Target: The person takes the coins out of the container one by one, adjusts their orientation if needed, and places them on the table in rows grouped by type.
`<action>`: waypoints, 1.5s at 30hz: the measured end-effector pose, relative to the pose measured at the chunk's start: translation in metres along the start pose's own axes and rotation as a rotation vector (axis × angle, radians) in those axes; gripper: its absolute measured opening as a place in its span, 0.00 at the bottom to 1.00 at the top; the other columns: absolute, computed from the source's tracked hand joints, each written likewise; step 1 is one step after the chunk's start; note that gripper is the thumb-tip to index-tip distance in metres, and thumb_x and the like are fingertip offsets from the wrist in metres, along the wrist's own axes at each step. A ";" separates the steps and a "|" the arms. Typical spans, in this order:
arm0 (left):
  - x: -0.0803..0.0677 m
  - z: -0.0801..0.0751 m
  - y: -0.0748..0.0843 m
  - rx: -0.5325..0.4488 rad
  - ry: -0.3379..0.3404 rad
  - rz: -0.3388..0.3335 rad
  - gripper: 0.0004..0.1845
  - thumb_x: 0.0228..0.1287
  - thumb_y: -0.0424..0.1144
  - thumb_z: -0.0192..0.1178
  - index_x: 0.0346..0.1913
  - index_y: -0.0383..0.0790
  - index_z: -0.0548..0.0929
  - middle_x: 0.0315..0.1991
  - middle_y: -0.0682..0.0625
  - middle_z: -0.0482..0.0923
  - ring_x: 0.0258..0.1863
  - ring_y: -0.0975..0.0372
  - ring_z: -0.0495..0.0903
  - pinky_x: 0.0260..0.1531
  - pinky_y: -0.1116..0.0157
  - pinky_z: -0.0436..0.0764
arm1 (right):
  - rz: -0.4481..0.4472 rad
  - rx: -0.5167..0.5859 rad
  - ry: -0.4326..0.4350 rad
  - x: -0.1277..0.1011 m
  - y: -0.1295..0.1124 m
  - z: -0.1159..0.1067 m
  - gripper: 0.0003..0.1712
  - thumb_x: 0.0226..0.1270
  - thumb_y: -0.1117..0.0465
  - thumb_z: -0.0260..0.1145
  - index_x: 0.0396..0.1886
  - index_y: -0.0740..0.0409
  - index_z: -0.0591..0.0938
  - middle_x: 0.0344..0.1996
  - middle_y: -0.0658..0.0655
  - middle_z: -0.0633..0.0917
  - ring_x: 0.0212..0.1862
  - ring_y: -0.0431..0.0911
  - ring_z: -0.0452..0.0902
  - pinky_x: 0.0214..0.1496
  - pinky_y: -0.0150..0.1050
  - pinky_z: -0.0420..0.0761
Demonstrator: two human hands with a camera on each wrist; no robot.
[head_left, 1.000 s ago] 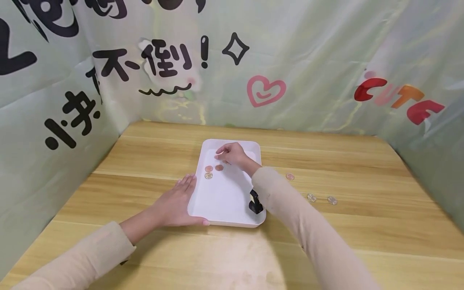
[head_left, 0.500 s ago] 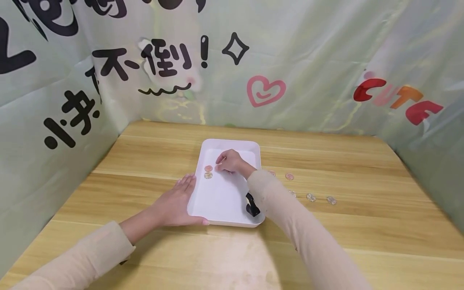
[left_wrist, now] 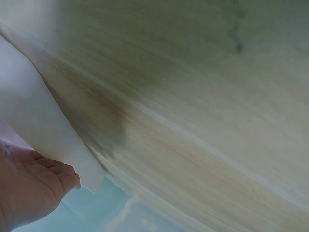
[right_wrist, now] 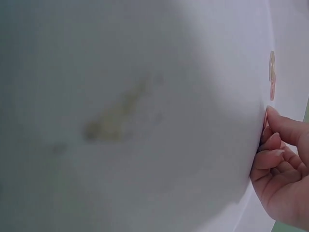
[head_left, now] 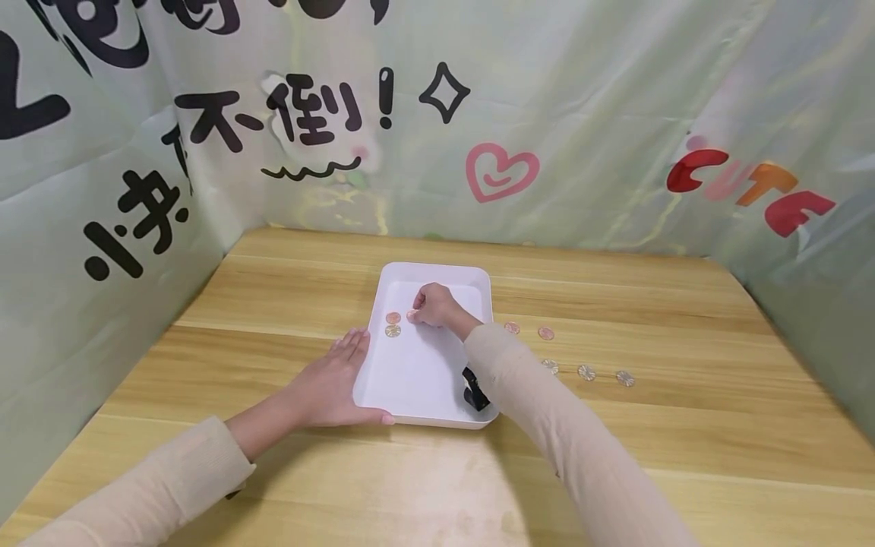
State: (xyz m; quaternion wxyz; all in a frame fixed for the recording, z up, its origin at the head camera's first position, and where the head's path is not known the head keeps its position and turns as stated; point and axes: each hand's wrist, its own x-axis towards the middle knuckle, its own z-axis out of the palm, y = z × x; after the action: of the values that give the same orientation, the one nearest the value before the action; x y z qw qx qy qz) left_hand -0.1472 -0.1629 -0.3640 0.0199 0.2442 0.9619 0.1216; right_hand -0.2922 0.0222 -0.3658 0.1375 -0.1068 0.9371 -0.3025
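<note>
A white tray (head_left: 424, 372) lies on the wooden table (head_left: 273, 304). My left hand (head_left: 339, 370) lies flat against the tray's left side, thumb along the front rim; the left wrist view shows the hand (left_wrist: 34, 188) beside the tray's wall (left_wrist: 29, 116). My right hand (head_left: 429, 305) is inside the tray with curled fingers, whose tips pinch a pink disc (head_left: 412, 315) low over the tray floor. A second pink disc (head_left: 393, 317) and a pale yellow disc (head_left: 393, 331) lie just left of it. The right wrist view shows the curled fingers (right_wrist: 280, 159) and those two discs (right_wrist: 272, 66) edge-on.
Several small discs lie on the table right of the tray, pink ones (head_left: 545, 333) farther back and clear ones (head_left: 586, 372) nearer. A black wrist strap (head_left: 474, 389) sits over the tray's front right corner. Printed green cloth walls (head_left: 615, 114) close in the table on three sides.
My right hand has come down and nearer inside the tray, from its far end to the spot beside the two discs. The left hand and the tray have stayed put.
</note>
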 end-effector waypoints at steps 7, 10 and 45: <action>0.000 0.002 0.001 -0.002 0.002 0.006 0.66 0.40 0.76 0.57 0.67 0.21 0.54 0.69 0.29 0.52 0.70 0.43 0.53 0.68 0.50 0.60 | 0.019 0.027 0.006 -0.003 0.001 -0.003 0.12 0.58 0.60 0.68 0.24 0.60 0.75 0.20 0.49 0.71 0.24 0.39 0.67 0.22 0.26 0.67; 0.001 0.002 0.000 -0.003 0.004 0.006 0.66 0.40 0.75 0.57 0.67 0.20 0.54 0.69 0.29 0.52 0.70 0.43 0.53 0.68 0.51 0.60 | 0.026 0.068 0.006 -0.005 0.000 -0.006 0.11 0.62 0.61 0.65 0.24 0.61 0.76 0.17 0.49 0.72 0.19 0.38 0.67 0.19 0.25 0.68; -0.001 0.000 0.001 -0.024 0.000 -0.007 0.66 0.40 0.75 0.58 0.68 0.22 0.53 0.71 0.32 0.50 0.71 0.45 0.51 0.69 0.51 0.58 | 0.101 0.497 -0.046 -0.059 0.028 -0.079 0.07 0.67 0.63 0.58 0.33 0.64 0.76 0.19 0.50 0.75 0.20 0.38 0.65 0.23 0.27 0.69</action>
State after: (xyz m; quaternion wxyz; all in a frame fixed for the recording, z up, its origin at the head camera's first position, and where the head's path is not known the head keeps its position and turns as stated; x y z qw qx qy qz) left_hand -0.1460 -0.1627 -0.3642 0.0230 0.2404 0.9612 0.1331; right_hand -0.2650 0.1033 -0.3096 0.1957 -0.0295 0.8347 -0.5139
